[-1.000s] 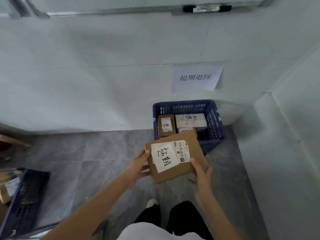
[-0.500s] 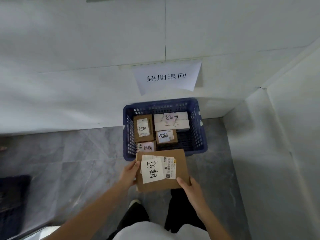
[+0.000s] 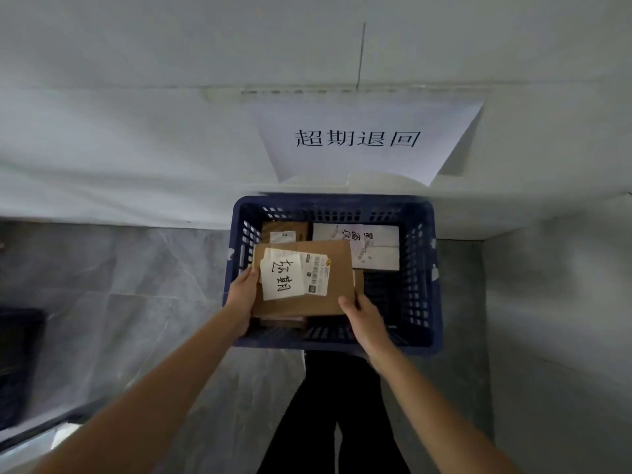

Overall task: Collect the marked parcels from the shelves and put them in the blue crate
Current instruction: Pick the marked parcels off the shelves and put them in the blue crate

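Cardboard parcel (image 3: 304, 282), pinched at its edges by the left hand (image 3: 242, 299) and right hand (image 3: 362, 316), fingers curled around it, hangs inside the crate (image 3: 424, 268) over other parcels; next, probably, lower it and let go.

One crate (image 3: 422, 268), three-plus parcels (some hidden)

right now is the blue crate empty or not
Not empty. The blue plastic crate already holds a white box and a brown cardboard parcel.
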